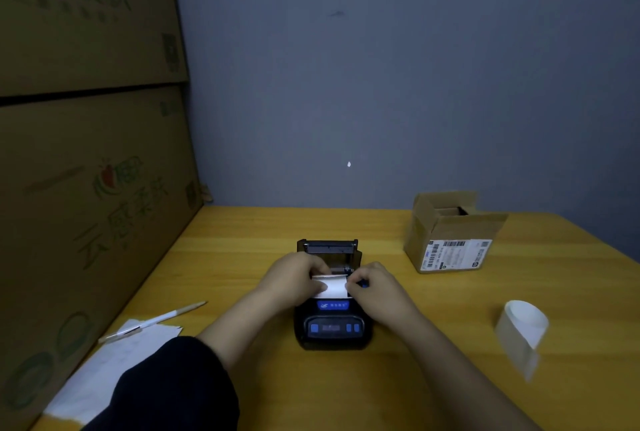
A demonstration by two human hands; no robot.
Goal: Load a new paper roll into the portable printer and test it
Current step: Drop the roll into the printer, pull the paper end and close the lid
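A black portable printer (331, 328) with blue buttons lies on the yellow wooden table (398, 378), its lid (327, 246) swung open at the far end. Over the open paper bay sits a white paper roll (335, 286). My left hand (294, 280) grips the roll's left end and my right hand (375, 287) pinches its right end. Both hands hide most of the bay.
An open small cardboard box (450, 233) with a shipping label stands at the back right. A curled strip of white paper (521, 330) lies at the right. A pen (156, 319) rests on paper sheets (104, 371) at the left, beside large stacked cartons (86, 153).
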